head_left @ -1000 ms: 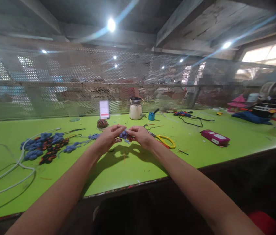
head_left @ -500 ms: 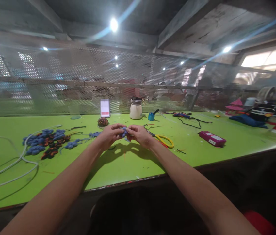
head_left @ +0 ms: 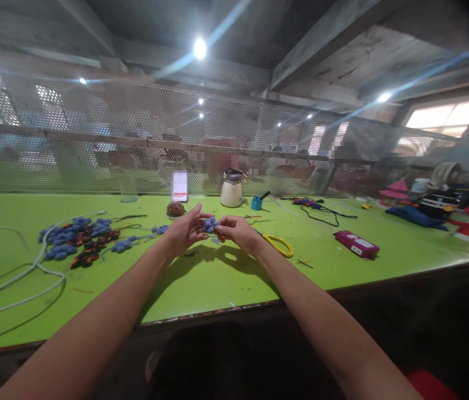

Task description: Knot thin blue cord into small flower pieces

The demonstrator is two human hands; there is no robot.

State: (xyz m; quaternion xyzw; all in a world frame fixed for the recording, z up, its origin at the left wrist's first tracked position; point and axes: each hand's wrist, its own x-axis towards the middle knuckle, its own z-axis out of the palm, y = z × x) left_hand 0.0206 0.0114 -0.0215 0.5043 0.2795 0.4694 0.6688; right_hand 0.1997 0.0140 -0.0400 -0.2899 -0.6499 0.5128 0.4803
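Observation:
A small blue-purple crocheted flower (head_left: pixel 210 224) is held just above the green tabletop, between my two hands. My right hand (head_left: pixel 237 230) pinches its right edge between thumb and fingers. On the other side, my left hand (head_left: pixel 184 232) has its thumb raised and its fingers apart, close against the flower; whether they touch it is hard to see. Left of my hands lie more blue crocheted flowers (head_left: pixel 60 251) in a pile with dark orange-and-black flowers (head_left: pixel 88 256). Yellow-handled scissors (head_left: pixel 280 245) lie beside my right wrist, partly hidden by it.
Behind my hands are a multicoloured yarn ball (head_left: pixel 175 209), a phone (head_left: pixel 180 186), a cream jug (head_left: pixel 231 191) and a small blue pot (head_left: pixel 256 203). White cable (head_left: pixel 41 261) loops across the left. A purple packet (head_left: pixel 356 245) lies right. Mesh panel (head_left: pixel 151 139) borders the back.
My left thumb has lifted away from the flower and the left fingers have spread. More of the flower shows now, still in my right hand. The view has shifted slightly.

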